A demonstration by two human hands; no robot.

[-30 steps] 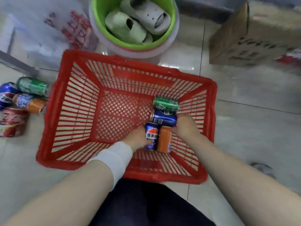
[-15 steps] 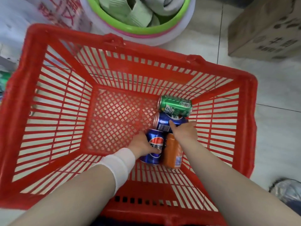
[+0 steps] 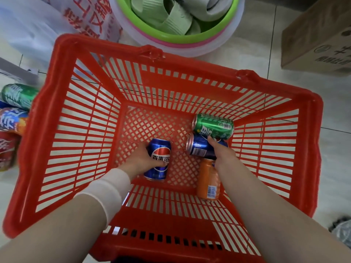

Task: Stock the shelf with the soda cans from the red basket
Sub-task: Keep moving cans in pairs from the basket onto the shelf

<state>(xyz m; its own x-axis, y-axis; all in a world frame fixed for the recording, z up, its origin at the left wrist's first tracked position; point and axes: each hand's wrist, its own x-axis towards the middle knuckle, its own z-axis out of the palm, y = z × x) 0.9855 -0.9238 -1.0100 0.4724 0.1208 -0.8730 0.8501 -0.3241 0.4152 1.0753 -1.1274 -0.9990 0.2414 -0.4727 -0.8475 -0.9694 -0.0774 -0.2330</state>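
Both my hands reach down into the red basket (image 3: 79, 141). My left hand (image 3: 141, 159) grips a blue Pepsi can (image 3: 159, 160), which points lengthwise toward me. My right hand (image 3: 221, 153) is curled over a second blue can (image 3: 199, 148) that lies on its side. A green can (image 3: 213, 126) lies just beyond it, touching it. An orange can (image 3: 208, 180) lies under my right wrist against the near wall. No shelf is in view.
Outside the basket's left wall lie a green can (image 3: 18, 95), an orange-and-blue can (image 3: 13, 120) and a red can (image 3: 7, 149). Beyond the basket stands a green basin (image 3: 214, 29) holding slippers. A cardboard box (image 3: 319, 42) sits at the far right, a white bag (image 3: 34, 25) at the far left.
My left hand has pulled its Pepsi can leftward, away from the orange can. My right hand has closed further over the second blue can. The view has dropped closer to the basket.
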